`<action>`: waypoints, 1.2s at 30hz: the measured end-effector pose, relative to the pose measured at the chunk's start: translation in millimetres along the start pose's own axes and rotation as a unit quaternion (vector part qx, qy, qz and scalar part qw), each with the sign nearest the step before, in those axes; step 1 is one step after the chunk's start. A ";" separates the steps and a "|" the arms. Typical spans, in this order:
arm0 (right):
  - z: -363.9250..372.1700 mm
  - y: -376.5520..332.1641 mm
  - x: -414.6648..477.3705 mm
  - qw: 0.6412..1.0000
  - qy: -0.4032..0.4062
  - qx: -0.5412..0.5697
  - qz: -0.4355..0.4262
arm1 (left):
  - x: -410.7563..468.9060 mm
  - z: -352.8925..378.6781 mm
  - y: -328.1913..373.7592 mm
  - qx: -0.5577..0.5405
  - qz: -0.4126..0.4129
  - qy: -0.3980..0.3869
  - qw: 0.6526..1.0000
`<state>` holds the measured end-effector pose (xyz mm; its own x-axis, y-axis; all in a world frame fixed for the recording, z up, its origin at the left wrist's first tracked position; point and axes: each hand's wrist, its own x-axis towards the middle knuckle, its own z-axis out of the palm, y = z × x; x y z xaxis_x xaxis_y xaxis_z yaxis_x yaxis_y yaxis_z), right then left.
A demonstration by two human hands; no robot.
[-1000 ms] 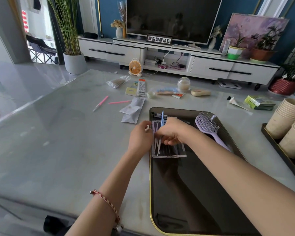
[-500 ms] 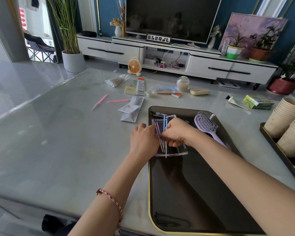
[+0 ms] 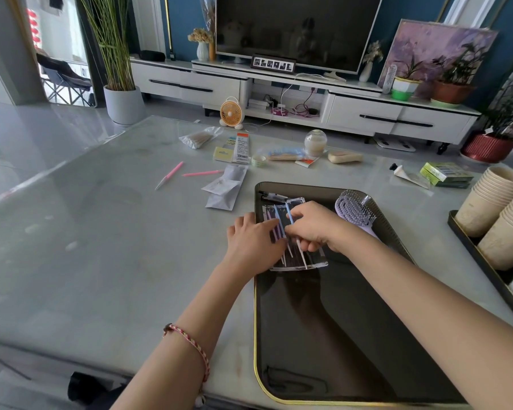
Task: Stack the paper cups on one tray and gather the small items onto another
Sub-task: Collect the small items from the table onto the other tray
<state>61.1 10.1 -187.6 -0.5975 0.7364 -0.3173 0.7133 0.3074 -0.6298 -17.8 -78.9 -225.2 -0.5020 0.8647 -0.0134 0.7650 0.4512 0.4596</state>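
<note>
A black gold-rimmed tray (image 3: pixel 332 350) lies in front of me. At its far end sits a clear packet (image 3: pixel 314 263) of thin blue, purple and white sticks. My left hand (image 3: pixel 251 242) lies over the packet's left side, fingers stretched flat across the sticks. My right hand (image 3: pixel 316 227) curls over the packet and pinches a blue stick (image 3: pixel 289 216) between thumb and forefinger. A lilac hairbrush (image 3: pixel 354 211) lies on the same tray to the right. Stacks of paper cups (image 3: pixel 486 202) lie on a second dark tray (image 3: pixel 468 244) at the right edge.
Loose on the table beyond the tray are two pink sticks (image 3: pixel 172 173), white sachets (image 3: pixel 227 187), a small jar (image 3: pixel 315 142), a tan bar (image 3: pixel 344 157), a white tube (image 3: pixel 406 174) and a green box (image 3: pixel 444 173). Bare tabletop stretches to the left.
My left hand has slid right from the tray's edge onto the packet. My right hand has shifted over the sticks, which now lie fanned and tilted.
</note>
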 end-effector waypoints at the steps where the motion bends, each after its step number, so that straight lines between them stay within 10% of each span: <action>1: -0.1 1.1 0.7 1.000 0.007 0.008 -0.007 | 0.1 0.5 0.2 -0.002 -0.001 -0.005 1.000; 36: 13.3 8.4 6.6 0.959 0.175 -0.191 -0.112 | 0.9 5.3 -5.2 0.045 0.079 -0.009 0.996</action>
<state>58.2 9.5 -204.4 -0.6398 0.7626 0.0960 0.7030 0.6311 -0.3280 -20.1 -79.3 -232.3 -0.3665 0.9297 0.0365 0.8670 0.3271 0.3760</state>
